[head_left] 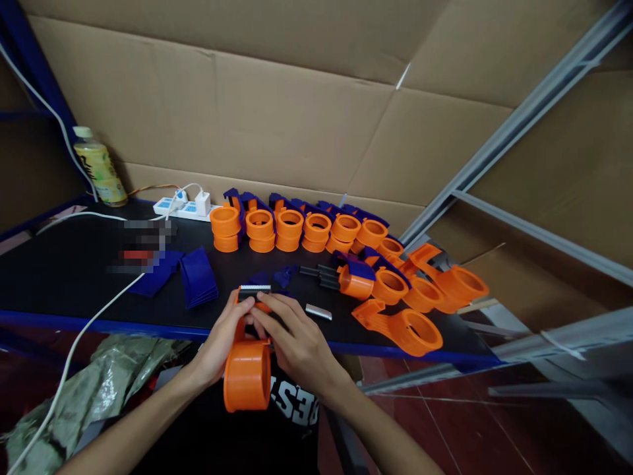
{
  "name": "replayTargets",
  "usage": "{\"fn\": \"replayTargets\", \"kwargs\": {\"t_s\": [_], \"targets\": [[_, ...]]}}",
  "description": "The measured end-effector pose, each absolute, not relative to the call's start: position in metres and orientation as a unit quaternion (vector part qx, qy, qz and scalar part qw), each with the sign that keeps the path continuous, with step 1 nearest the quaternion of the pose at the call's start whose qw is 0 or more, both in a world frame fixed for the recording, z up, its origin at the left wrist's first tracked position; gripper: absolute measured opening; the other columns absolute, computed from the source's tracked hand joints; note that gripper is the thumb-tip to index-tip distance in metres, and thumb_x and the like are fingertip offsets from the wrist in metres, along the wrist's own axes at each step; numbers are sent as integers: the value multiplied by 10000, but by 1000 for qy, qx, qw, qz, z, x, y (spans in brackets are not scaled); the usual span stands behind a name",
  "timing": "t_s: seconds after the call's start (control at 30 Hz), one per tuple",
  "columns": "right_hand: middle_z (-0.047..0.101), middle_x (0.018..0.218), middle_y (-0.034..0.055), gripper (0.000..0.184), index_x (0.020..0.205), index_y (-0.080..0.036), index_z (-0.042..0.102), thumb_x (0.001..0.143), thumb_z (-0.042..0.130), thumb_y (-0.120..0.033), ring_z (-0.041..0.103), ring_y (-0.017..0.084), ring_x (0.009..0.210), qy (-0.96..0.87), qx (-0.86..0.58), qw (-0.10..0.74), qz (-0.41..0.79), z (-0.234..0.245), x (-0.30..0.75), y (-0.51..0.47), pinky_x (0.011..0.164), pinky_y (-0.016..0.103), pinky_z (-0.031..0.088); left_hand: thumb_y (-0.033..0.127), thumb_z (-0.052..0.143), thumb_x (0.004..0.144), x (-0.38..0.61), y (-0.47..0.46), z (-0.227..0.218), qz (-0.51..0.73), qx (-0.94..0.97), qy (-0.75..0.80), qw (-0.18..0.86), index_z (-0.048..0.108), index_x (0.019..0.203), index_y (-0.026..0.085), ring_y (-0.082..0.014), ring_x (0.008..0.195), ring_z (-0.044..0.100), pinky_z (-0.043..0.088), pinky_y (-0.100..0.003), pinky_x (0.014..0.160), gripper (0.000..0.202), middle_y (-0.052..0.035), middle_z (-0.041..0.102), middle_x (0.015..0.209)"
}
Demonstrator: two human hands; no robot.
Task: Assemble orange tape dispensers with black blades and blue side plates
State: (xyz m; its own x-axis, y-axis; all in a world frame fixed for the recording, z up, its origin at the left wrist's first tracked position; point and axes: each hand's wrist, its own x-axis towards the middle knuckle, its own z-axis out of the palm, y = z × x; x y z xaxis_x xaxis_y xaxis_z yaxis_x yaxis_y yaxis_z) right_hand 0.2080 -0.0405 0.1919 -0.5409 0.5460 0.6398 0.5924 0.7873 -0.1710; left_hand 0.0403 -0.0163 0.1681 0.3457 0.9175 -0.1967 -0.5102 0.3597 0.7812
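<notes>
Both hands hold one orange plastic tape dispenser [246, 375] over the near edge of the black table [74, 290]. My left hand [221, 343] grips its left side with the fingers curled round the neck. My right hand [297, 340] closes on the right side, fingertips pressed at the toothed metal blade [254, 288] on the dispenser's top end. A loose metal blade [318, 311] lies on the table just right of my right hand.
A row of orange-and-blue dispensers [289, 227] lines the back, with more orange bodies [403, 326] at the right. Blue plastic pieces [196, 276] lie at the left. A power strip [185, 208], white cable [84, 333] and bottle [100, 168] sit further left. Cardboard walls stand behind.
</notes>
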Motion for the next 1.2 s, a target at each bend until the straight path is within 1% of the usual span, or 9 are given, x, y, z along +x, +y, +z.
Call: {"fn": "replayTargets", "kwargs": {"t_s": [0.17, 0.27, 0.37, 0.5, 0.7, 0.83, 0.9, 1.1, 1.2], "targets": [[635, 1344, 98, 470, 1330, -226, 613, 962, 398, -28, 580, 198, 1255, -847, -392, 359, 16, 199, 234, -5, 1043, 407, 525, 470, 643, 887, 34, -12, 175, 467, 285, 320, 774, 559, 1039, 190, -170, 548, 670, 599, -356, 661, 330, 1, 690, 692], [672, 1274, 117, 414, 1343, -187, 624, 971, 478, -79, 578, 236, 1189, -847, -467, 253, -20, 207, 253, 33, 1025, 451, 497, 543, 591, 907, 30, -11, 178, 455, 289, 348, 767, 573, 1005, 174, -214, 566, 700, 589, -347, 607, 382, -27, 688, 665], [690, 1211, 127, 320, 1268, -162, 681, 961, 592, -160, 575, 247, 1140, -865, -480, 140, -40, 210, 261, 60, 988, 431, 476, 575, 573, 914, 29, -11, 178, 444, 308, 360, 761, 595, 1036, 164, -224, 546, 693, 559, -310, 533, 429, -34, 673, 621], [701, 1136, 126, 241, 1159, -168, 733, 940, 633, -162, 573, 257, 1110, -867, -486, 90, -57, 206, 258, 70, 975, 423, 438, 567, 604, 907, 30, -11, 180, 459, 300, 361, 754, 636, 1084, 148, -190, 494, 661, 570, -310, 526, 455, -23, 659, 616], [689, 1163, 123, 266, 1201, -185, 706, 958, 601, -165, 581, 260, 1116, -862, -487, 129, -58, 207, 254, 68, 987, 441, 439, 563, 673, 874, 31, -13, 186, 472, 241, 337, 778, 648, 1063, 161, -215, 597, 720, 610, -326, 571, 446, -18, 660, 677], [664, 1176, 107, 265, 1217, -201, 674, 961, 606, -219, 622, 224, 1079, -851, -440, 287, 15, 220, 251, 49, 966, 390, 511, 307, 833, 786, 33, -14, 185, 527, 253, 300, 754, 624, 1004, 171, -130, 591, 682, 627, -297, 666, 332, 22, 663, 722], [649, 1181, 87, 255, 1208, -221, 673, 963, 605, -235, 645, 189, 1022, -841, -413, 342, 69, 228, 245, 32, 897, 334, 555, 282, 833, 787, 35, -15, 184, 530, 267, 295, 749, 622, 1043, 166, -123, 572, 677, 632, -302, 663, 352, 15, 679, 741], [661, 1106, 50, 236, 1172, -232, 715, 968, 629, -313, 656, 128, 830, -828, -424, 338, 141, 240, 228, -2, 766, 269, 579, 316, 786, 843, 36, -16, 181, 531, 269, 299, 746, 570, 1163, 202, -144, 565, 707, 636, -312, 620, 402, -62, 768, 902], [688, 1068, 53, 254, 1188, -219, 719, 991, 598, -324, 674, 141, 866, -831, -420, 333, 146, 237, 225, -2, 776, 271, 575, 308, 792, 837, 34, -16, 183, 529, 257, 304, 749, 573, 1147, 200, -155, 586, 725, 627, -284, 603, 395, -67, 772, 893]]}}
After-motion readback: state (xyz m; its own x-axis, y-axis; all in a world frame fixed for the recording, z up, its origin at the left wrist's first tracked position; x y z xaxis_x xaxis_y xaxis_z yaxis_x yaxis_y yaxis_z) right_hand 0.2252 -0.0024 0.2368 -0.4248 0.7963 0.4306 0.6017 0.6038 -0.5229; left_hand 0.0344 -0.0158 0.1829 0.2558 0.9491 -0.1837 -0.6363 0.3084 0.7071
